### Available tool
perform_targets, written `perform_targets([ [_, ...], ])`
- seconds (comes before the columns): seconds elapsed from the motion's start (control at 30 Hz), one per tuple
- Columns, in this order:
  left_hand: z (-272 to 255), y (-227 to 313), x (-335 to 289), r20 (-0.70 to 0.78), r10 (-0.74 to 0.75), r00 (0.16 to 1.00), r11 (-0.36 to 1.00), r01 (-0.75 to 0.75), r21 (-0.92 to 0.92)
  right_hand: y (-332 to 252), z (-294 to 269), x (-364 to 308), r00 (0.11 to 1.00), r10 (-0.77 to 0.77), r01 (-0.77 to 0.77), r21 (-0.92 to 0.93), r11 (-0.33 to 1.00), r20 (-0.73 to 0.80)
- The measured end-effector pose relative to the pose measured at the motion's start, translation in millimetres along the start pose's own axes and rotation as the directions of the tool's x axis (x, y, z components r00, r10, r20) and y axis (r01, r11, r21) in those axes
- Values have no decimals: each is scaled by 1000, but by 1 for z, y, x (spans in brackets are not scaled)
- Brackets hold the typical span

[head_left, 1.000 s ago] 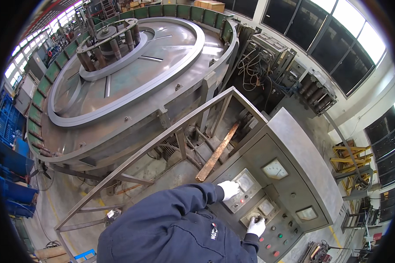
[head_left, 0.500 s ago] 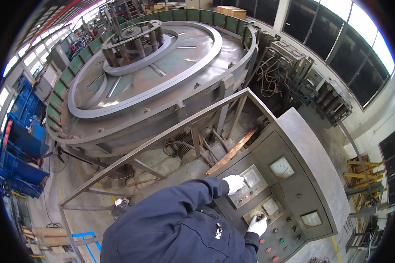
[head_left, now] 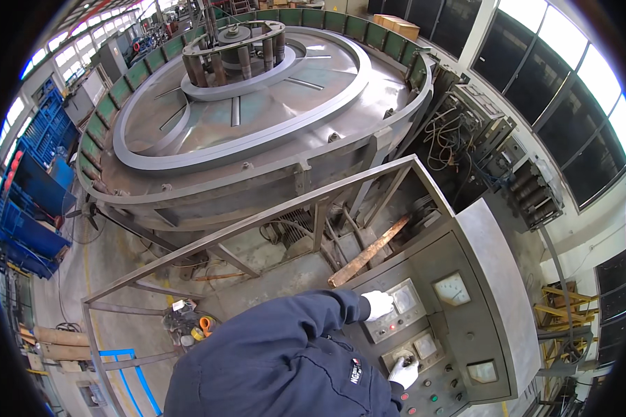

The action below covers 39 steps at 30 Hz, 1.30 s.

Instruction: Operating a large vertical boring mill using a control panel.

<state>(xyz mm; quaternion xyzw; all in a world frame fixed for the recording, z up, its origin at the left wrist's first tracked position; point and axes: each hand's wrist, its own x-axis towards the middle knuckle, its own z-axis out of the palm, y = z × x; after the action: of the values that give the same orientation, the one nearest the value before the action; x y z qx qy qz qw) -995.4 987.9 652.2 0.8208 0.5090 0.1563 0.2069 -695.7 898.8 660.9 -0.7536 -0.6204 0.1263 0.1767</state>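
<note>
Two white-gloved hands at one sloping grey control console (head_left: pixel 504 292), seen from above. The right hand (head_left: pixel 403 376) has its fingers curled in on one dark knob (head_left: pixel 406 361), which sits on the lower of two instrument panels, below and left of that panel's single meter (head_left: pixel 425 345). The left hand (head_left: pixel 378 306) lies at the left edge of the upper instrument panel (head_left: pixel 381 335), just beside its one meter (head_left: pixel 405 299); how far its fingers are open, and whether they grip anything, cannot be told. One small red lamp (head_left: pixel 392 326) glows on the upper panel. Two larger meters, one upper (head_left: pixel 452 289) and one lower (head_left: pixel 482 372), occupy the console's right part; two red buttons (head_left: pixel 405 396) and at least one green button (head_left: pixel 433 398) lie below the right hand. Beyond: one wooden plank (head_left: pixel 368 252), one metal guardrail (head_left: pixel 250 235), and one large circular machine bed (head_left: pixel 209 135) bearing at least five brown posts (head_left: pixel 245 64).
</note>
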Motion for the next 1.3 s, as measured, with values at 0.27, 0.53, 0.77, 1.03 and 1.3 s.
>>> perform_targets([
  [0.27, 7, -5, -3, -9, -53, 999, 996, 52, -67, 0, 5, 0, 999, 30, -29, -22, 999, 31],
  [0.53, -5, 1, -5, 9, -108, 994, 986, 108, -130, -3, 5, 0, 998, 61, -60, -29, 998, 31],
  [0.77, 9, -6, -2, -10, 15, 1000, 1000, -15, 17, -9, 2, -2, 998, 64, -64, -42, 997, 6],
  [1.03, 8, -5, -1, 7, 17, 1000, 1000, -17, 17, -6, 6, -2, 997, 71, -72, -53, 996, -27],
  [1.3, -2, -4, 0, 51, 19, 999, 1000, -18, -16, -15, 1, -3, 996, 82, -81, 24, 996, -35],
])
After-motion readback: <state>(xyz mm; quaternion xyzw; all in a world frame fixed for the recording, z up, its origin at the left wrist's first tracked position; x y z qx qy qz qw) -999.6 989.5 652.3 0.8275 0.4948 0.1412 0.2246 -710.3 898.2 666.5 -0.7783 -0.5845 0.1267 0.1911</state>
